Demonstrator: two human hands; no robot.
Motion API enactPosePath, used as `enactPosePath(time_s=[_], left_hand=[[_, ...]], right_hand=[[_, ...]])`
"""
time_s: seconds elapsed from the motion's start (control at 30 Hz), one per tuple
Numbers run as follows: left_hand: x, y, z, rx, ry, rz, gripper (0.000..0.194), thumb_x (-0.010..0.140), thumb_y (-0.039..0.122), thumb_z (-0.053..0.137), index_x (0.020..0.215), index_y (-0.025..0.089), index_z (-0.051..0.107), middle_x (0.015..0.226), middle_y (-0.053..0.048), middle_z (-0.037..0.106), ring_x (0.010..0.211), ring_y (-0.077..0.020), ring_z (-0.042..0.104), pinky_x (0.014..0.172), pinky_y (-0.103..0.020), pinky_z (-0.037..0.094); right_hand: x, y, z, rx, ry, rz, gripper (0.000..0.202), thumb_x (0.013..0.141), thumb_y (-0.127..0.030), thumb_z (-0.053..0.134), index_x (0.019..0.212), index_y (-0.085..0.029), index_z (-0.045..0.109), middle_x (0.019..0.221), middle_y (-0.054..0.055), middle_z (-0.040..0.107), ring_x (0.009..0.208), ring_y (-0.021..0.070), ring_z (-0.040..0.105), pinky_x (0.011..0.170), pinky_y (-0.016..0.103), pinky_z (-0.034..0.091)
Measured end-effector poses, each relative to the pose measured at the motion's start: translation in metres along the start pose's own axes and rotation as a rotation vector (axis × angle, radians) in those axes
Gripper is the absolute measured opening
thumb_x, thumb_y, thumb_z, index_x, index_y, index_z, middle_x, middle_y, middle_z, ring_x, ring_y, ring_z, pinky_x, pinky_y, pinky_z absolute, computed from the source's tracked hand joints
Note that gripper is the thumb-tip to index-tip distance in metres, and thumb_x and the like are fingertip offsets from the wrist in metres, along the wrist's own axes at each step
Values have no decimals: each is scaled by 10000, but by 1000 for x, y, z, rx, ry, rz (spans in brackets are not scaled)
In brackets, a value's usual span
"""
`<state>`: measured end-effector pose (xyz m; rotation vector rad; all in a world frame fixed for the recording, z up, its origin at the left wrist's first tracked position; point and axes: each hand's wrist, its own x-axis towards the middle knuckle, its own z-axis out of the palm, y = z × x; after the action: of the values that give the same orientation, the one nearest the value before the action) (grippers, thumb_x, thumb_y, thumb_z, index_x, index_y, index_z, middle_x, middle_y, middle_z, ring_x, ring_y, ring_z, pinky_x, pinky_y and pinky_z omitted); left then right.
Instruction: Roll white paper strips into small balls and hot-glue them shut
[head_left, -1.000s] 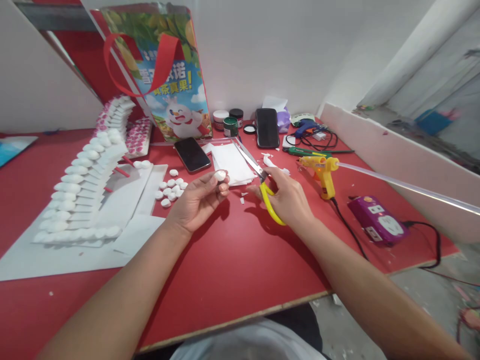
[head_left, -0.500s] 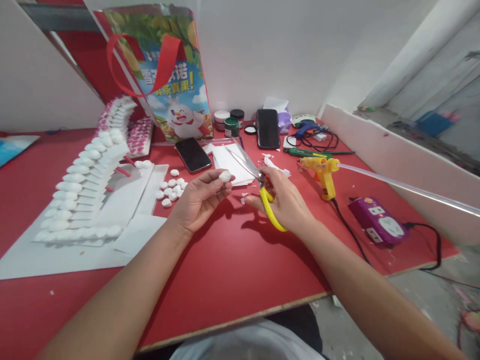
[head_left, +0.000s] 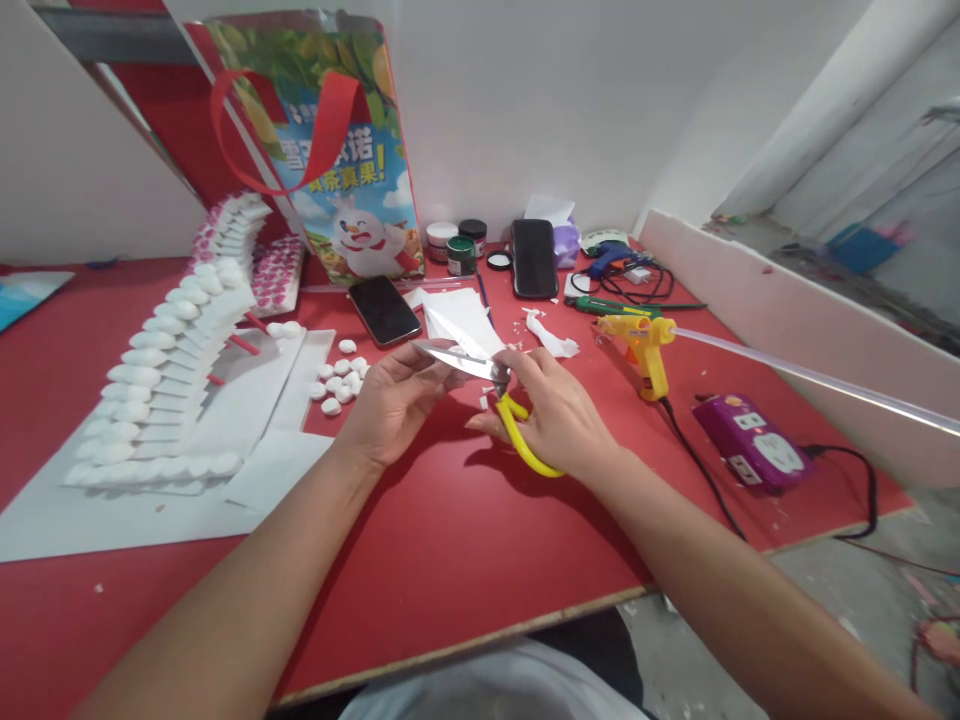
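Note:
My right hand (head_left: 559, 405) grips scissors (head_left: 523, 445) with yellow handles, their blades parted and pointing left. One blade reaches across the fingertips of my left hand (head_left: 394, 400). Those fingers are pinched on a small white round piece, which the blade now mostly hides. Left of that hand, several similar white round pieces (head_left: 343, 378) lie loose on the red table (head_left: 457, 560). White paper (head_left: 457, 318) lies just beyond the blades, with small white scraps around it.
A curved row of white oval pieces on card strips (head_left: 142, 375) stands at left. Behind are a printed bag (head_left: 360, 180), two phones (head_left: 385, 310) and paint jars (head_left: 460, 255). A yellow glue gun (head_left: 645, 350) and purple power strip (head_left: 752, 442) with cords occupy the right.
My right hand has moved slightly left and turned the scissors, so the blades have come over my left fingertips and the white piece. My left hand has hardly moved.

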<state>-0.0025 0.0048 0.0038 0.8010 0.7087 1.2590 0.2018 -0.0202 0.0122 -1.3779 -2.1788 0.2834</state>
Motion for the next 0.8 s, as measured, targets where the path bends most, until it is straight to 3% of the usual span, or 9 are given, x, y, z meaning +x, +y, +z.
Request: enactPosePath(time_s=[0.27,0.8], left_hand=[[0,0,-2,57,-1,32,241,667,243,949,829,171,786,834,-31,759,796,-160,707,849,-322,581],[-2,3,0,27,-25,-7,232,677,239,943,820,142,790,756,-29,751,720,-120,688,764,-245,576]], right_hand=[[0,1,0,-20,1,5,608,912,-724,594,1175,-178,631,1003,121,663,783,219,602,725,314,450],[-2,4,4,-92,9,19,599,929,-706,572,1139,-153,673,919,118,696,682,195,595,638,287,401]])
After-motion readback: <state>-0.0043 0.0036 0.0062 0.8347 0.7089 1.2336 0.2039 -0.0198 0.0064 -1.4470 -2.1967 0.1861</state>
